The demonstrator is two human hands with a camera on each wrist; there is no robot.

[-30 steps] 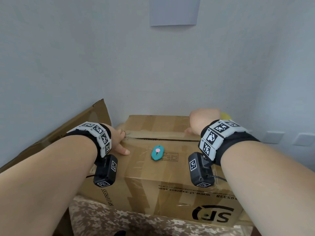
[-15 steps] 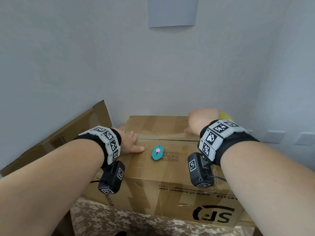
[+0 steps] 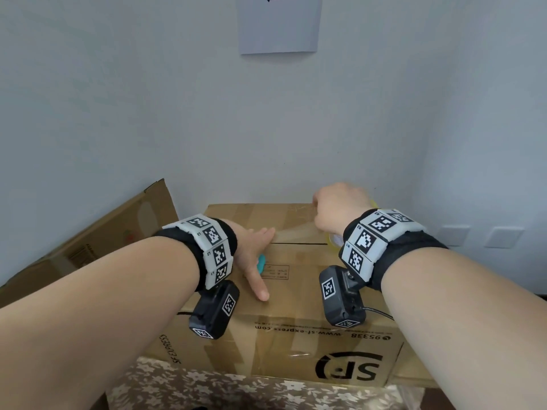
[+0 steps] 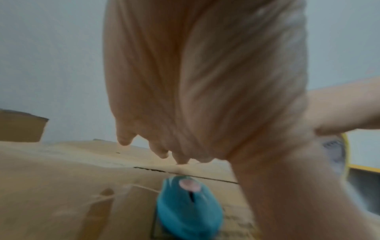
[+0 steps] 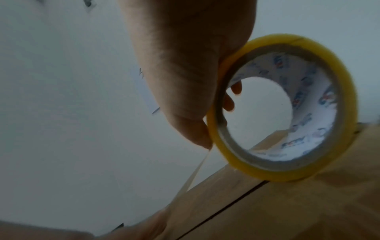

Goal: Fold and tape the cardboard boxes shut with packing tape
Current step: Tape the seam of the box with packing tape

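A brown SF cardboard box [image 3: 310,294] lies with its flaps folded down, and a dark seam [image 3: 299,243] runs across the top. My left hand [image 3: 251,253] rests flat on the lid, its fingers straight and their tips at the seam [image 4: 148,169]. It partly covers a teal cutter [image 3: 261,267], which shows close up in the left wrist view [image 4: 189,209]. My right hand [image 3: 337,208] grips a yellow packing tape roll [image 5: 316,123] above the right end of the seam, fingers through its core. A clear tape strip [image 3: 296,230] stretches from the roll to my left fingers.
A second cardboard box [image 3: 97,241] with a raised flap stands at the left, against the wall. The SF box sits on a floral cloth [image 3: 207,389]. The wall is close behind, with a paper sheet [image 3: 279,22] on it and sockets [image 3: 453,236] at the right.
My left hand has slid right along the seam and now covers part of the cutter. My right hand has risen a little, and a strip of tape now shows between the hands.
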